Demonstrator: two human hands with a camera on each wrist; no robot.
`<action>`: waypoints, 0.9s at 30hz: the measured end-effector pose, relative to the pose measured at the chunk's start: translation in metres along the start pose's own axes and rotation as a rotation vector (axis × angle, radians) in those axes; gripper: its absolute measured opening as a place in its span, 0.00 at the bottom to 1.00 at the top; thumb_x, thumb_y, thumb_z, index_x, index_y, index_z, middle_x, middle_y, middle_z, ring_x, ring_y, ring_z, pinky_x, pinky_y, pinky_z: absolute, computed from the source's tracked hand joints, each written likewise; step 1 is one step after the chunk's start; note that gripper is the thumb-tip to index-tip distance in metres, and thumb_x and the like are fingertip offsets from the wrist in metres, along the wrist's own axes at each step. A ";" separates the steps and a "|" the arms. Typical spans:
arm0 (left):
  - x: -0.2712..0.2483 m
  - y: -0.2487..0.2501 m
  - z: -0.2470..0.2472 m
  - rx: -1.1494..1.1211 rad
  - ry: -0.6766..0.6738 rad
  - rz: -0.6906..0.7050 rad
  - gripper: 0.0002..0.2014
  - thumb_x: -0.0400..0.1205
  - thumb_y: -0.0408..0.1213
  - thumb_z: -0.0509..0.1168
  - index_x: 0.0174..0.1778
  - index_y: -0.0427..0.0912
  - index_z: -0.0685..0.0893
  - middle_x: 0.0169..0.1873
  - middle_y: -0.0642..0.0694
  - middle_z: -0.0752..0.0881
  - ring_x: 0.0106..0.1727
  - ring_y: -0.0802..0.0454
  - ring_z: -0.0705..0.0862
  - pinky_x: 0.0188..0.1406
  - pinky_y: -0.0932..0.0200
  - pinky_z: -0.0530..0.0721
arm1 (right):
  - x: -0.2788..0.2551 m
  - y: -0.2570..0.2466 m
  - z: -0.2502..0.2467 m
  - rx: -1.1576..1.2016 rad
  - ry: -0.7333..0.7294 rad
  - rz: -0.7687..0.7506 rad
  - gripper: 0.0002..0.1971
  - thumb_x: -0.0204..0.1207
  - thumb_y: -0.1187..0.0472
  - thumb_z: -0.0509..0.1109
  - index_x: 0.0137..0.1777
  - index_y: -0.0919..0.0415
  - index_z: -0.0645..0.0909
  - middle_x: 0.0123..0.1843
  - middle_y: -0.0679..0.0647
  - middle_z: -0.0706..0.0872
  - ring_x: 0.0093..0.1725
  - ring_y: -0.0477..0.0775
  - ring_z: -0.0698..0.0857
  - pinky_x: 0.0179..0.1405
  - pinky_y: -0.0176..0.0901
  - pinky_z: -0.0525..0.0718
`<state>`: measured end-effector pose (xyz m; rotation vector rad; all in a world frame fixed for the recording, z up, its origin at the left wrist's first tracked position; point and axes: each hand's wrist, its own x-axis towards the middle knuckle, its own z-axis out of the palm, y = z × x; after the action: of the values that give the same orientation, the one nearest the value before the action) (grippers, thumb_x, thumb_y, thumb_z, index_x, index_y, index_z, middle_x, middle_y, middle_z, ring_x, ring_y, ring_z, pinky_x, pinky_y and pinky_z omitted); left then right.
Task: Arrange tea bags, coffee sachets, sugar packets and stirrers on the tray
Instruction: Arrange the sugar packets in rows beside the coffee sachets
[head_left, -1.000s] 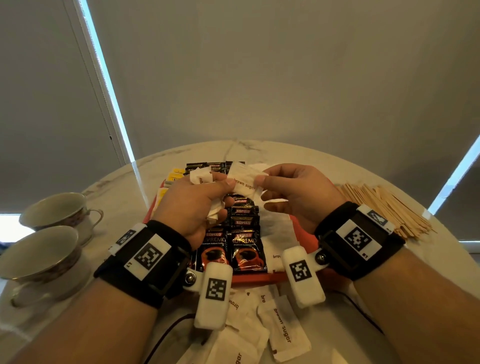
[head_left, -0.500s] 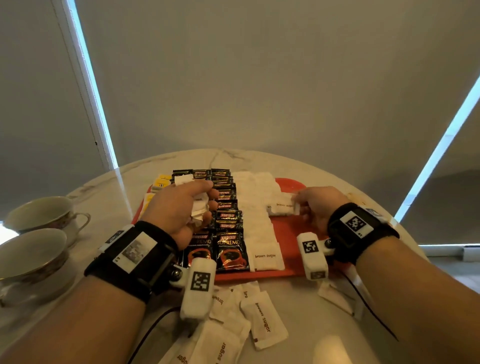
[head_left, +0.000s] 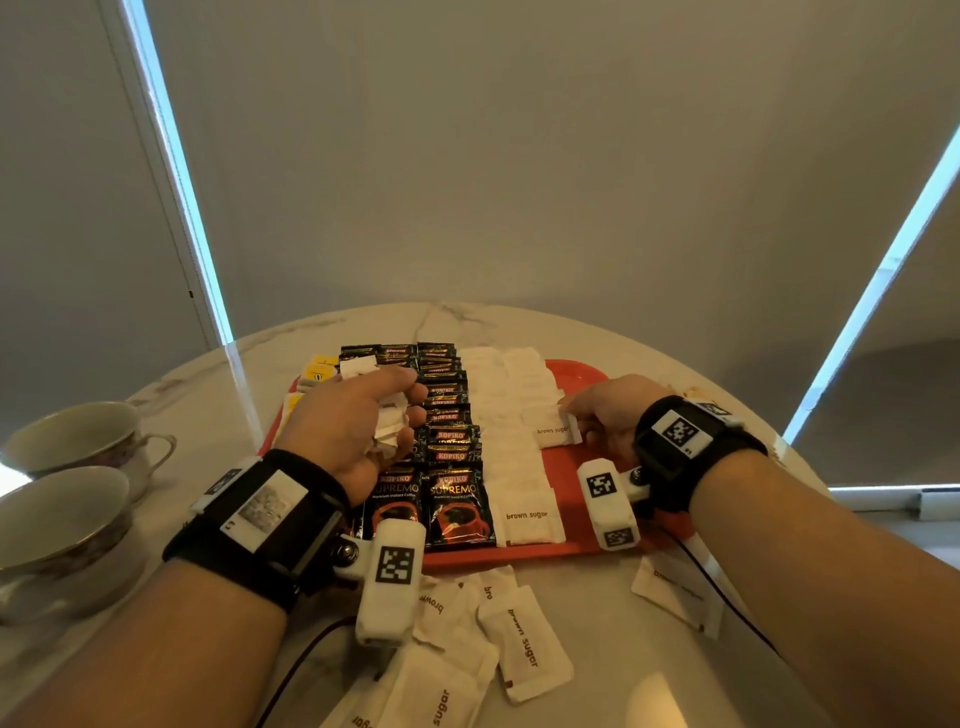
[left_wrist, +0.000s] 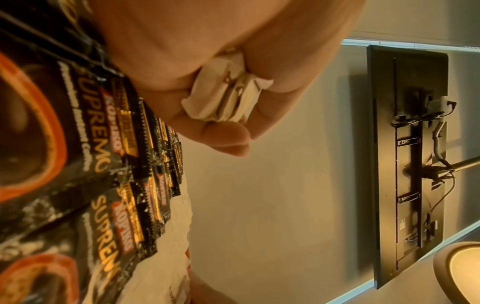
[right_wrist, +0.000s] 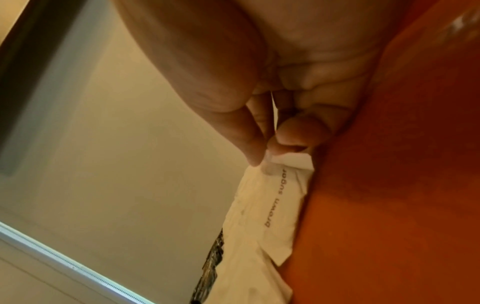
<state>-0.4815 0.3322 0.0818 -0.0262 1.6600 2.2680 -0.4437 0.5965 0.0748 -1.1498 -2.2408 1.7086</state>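
Note:
A red tray (head_left: 582, 552) on the round table holds yellow tea bags (head_left: 318, 372) at the far left. Beside them are rows of black Kopiko coffee sachets (head_left: 457, 506) and rows of white brown-sugar packets (head_left: 525, 519). My left hand (head_left: 410, 410) hovers over the coffee rows and grips a crumpled bunch of sugar packets (head_left: 387, 422) (left_wrist: 228, 96). My right hand (head_left: 571, 418) pinches the edge of one sugar packet (head_left: 553, 431) (right_wrist: 280, 201). That packet lies on the tray (right_wrist: 389, 185) at the right end of the sugar rows. My right wrist mostly hides the stirrers.
Two teacups (head_left: 78, 441) (head_left: 57, 519) stand at the table's left edge. Loose sugar packets (head_left: 524, 644) lie on the marble in front of the tray, and more (head_left: 670, 587) lie under my right forearm. A dark cable (head_left: 306, 644) trails off the near edge.
My right hand drew one sugar packet out of the left hand's bunch and carried it down and right onto the tray. The left hand stayed over the coffee rows.

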 end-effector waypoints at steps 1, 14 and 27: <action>0.000 0.000 0.000 0.002 0.000 0.002 0.04 0.85 0.35 0.73 0.53 0.41 0.87 0.34 0.45 0.92 0.30 0.54 0.88 0.20 0.62 0.82 | 0.001 0.000 0.000 0.014 0.003 -0.005 0.07 0.75 0.66 0.79 0.51 0.68 0.89 0.43 0.62 0.90 0.38 0.55 0.83 0.44 0.48 0.84; -0.003 0.000 0.003 -0.007 -0.024 -0.027 0.04 0.86 0.33 0.70 0.54 0.38 0.87 0.42 0.41 0.90 0.32 0.52 0.87 0.21 0.63 0.82 | -0.031 -0.004 0.020 0.131 -0.197 -0.052 0.10 0.85 0.68 0.68 0.60 0.74 0.84 0.37 0.60 0.84 0.33 0.54 0.84 0.36 0.42 0.87; -0.014 0.000 0.010 -0.036 -0.142 -0.046 0.09 0.89 0.30 0.66 0.64 0.37 0.84 0.52 0.37 0.95 0.51 0.42 0.95 0.27 0.59 0.90 | -0.059 -0.028 0.058 0.219 -0.410 -0.366 0.14 0.78 0.55 0.78 0.57 0.64 0.90 0.40 0.52 0.84 0.34 0.47 0.79 0.31 0.40 0.75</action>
<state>-0.4666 0.3383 0.0875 0.0851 1.5312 2.2111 -0.4449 0.5126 0.0983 -0.3360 -2.2083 2.0928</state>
